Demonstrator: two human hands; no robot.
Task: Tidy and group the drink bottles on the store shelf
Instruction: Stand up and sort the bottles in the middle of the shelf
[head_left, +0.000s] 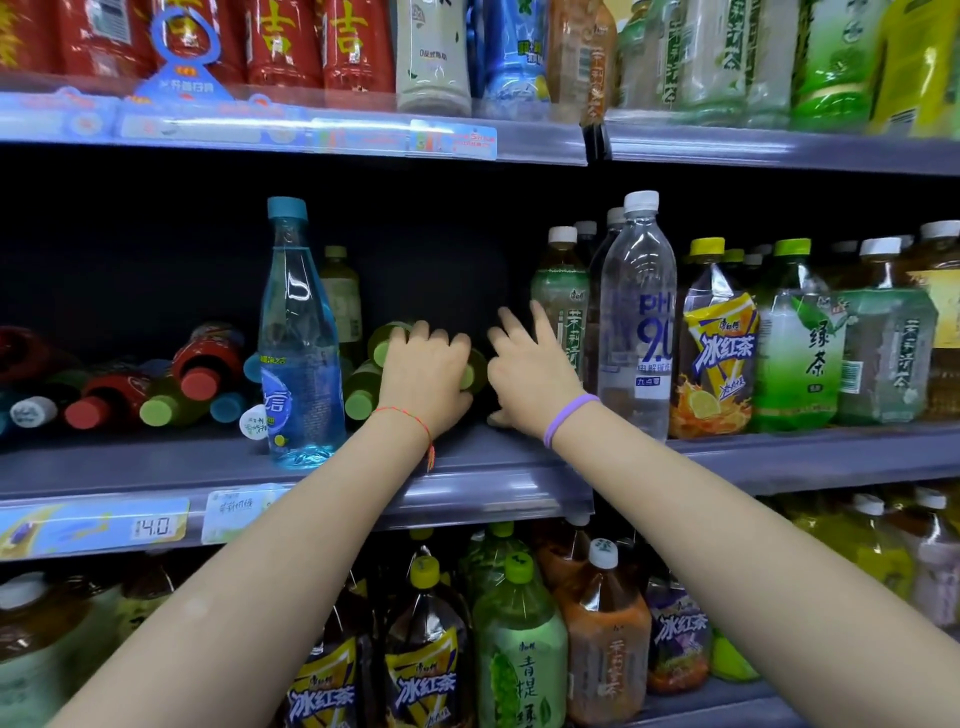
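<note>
Head view: two bare forearms reach up from the bottom of the frame to the middle shelf (467, 467) at centre. Left hand (423, 376), a red string at its wrist, curls its fingers over green-capped bottles (363, 384) lying on their sides, caps toward the viewer. Right hand (524, 369), with a purple wristband, is spread and holds nothing, just beside them. A tall blue bottle (298, 343) stands left of centre. Upright tea bottles (795, 343) fill the right.
</note>
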